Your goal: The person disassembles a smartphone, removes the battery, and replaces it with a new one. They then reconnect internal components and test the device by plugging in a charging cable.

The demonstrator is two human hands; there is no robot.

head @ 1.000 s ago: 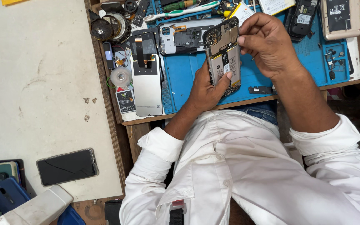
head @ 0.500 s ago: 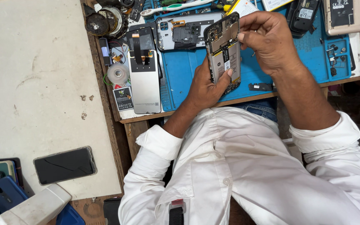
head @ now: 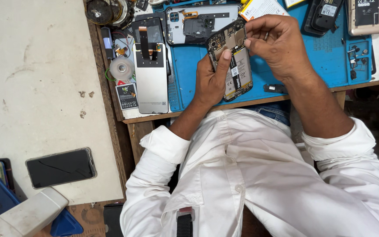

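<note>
One head-worn camera looks steeply down, close over the person's lap and the bench (head: 110,101) edge.

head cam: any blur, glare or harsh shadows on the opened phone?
Head view: sharp, no motion blur on the opened phone held in the left hand; right hand pinches its top edge; soft even light, faint shadows on the blue mat; no glare.

Wooden bench (head: 141,127) beside pale worktop (head: 36,87)

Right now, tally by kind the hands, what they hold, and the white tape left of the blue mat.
Hands: 2 (left hand, right hand)
Opened phone: 1
White tape roll: 1
Total: 4
</note>
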